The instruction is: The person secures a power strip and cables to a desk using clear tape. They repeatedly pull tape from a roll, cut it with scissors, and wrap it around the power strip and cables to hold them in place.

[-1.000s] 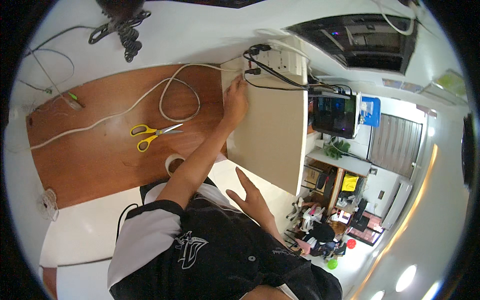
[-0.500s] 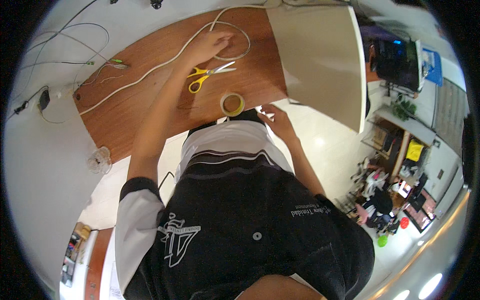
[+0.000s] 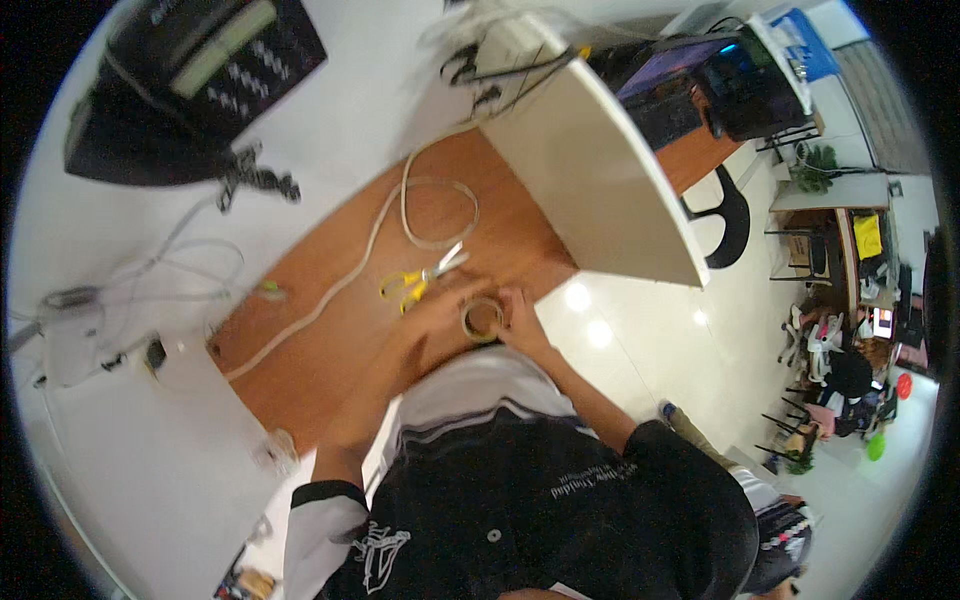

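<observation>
A roll of tape (image 3: 468, 328) is at the near edge of the brown desk (image 3: 330, 350), right in front of my body. From the left my left hand (image 3: 440, 307) closes on the roll, its fingers along the far-left side and somewhat blurred. My right hand (image 3: 517, 315) grips the roll's right rim with bent fingers. Just beyond my left hand lie scissors (image 3: 412, 284) with yellow handles, blades pointing away to the right. A pale cable (image 3: 365, 262) runs across the desk and loops behind the scissors.
A beige partition panel (image 3: 590, 190) rises at the desk's right end. Thin wires (image 3: 185, 270) and a black desk phone (image 3: 215, 85) are at the left. A clear round object (image 3: 278, 452) sits by the near-left corner. Another person (image 3: 765, 520) is at the lower right.
My left hand has come back from beside the cable loop to the tape roll. My right hand has moved from the desk's edge onto it. The view has shifted, showing the phone and another person.
</observation>
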Demonstrator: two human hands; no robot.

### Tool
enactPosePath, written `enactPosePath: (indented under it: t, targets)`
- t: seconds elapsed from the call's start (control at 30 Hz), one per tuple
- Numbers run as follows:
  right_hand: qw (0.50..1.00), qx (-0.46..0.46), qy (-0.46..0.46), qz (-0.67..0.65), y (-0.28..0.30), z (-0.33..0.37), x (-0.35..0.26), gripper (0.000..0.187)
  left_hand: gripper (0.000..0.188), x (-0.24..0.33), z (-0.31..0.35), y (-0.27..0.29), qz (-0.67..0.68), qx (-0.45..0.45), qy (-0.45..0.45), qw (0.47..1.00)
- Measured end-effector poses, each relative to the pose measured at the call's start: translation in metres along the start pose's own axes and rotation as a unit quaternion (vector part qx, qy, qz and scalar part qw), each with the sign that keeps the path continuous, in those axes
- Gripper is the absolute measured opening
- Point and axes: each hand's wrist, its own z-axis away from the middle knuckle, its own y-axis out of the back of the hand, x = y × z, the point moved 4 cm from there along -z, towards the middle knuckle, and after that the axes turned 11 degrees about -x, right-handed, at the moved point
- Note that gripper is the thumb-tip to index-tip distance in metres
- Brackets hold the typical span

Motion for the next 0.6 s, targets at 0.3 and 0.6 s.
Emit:
enactPosePath:
  t: [0.3, 0.6]
  targets:
    - [0.999, -0.028, 0.025, 0.024, -0.011, 0.004, -0.056, 0.14, 0.048, -0.014, -0.002, 0.001, -0.086, -0.102, 0.093, 0.987]
    - [0.997, -0.026, 0.029, 0.061, -0.014, -0.002, -0.056, 0.142, 0.022, -0.02, 0.009, -0.006, -0.058, -0.007, 0.032, 0.998]
